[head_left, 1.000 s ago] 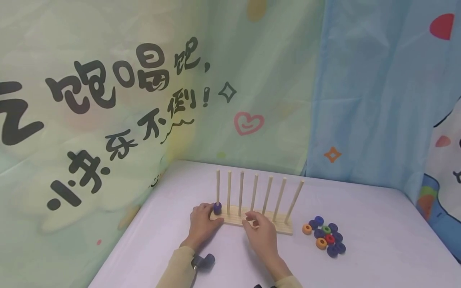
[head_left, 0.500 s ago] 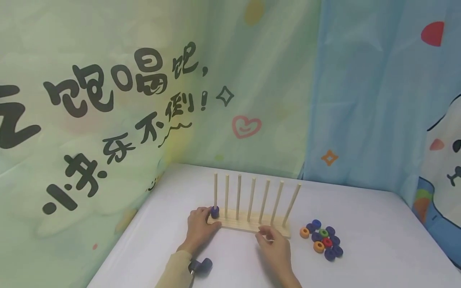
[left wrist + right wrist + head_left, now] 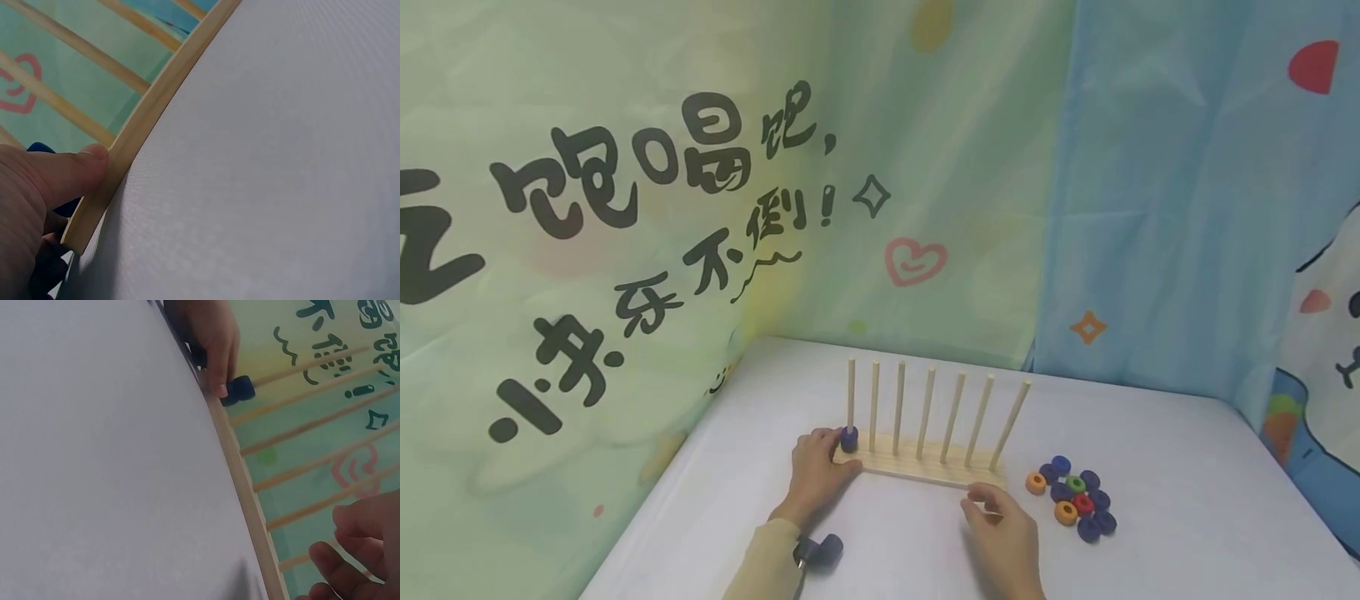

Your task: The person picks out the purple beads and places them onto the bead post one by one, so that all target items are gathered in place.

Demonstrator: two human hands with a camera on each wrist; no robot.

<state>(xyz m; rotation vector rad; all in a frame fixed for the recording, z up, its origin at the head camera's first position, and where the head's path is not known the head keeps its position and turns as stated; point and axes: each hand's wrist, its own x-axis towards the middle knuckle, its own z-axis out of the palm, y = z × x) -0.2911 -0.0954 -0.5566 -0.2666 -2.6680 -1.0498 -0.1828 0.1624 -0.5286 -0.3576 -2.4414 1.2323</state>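
Note:
A wooden peg board (image 3: 917, 468) with several upright pegs stands on the table. Two dark blue beads (image 3: 238, 390) are stacked at the foot of its leftmost peg. My left hand (image 3: 817, 468) grips the board's left end, thumb on the front edge; its other fingers are partly hidden behind the end. My right hand (image 3: 1006, 537) is in front of the board's right end, fingers loosely bent and nothing between them. To its right lies a cluster of loose beads: blue ones (image 3: 1089, 528), orange ones (image 3: 1066, 512), a red one (image 3: 1083, 503) and a green one (image 3: 1076, 484).
A white cloth covers the table (image 3: 1195, 500). Printed curtains (image 3: 940, 183) hang along its left and back sides. A dark device (image 3: 822, 552) is strapped at my left wrist, just above the tabletop.
My right hand has moved right and toward me, from the middle of the board to its right end. The left hand keeps its grip, and the beads lie as before.

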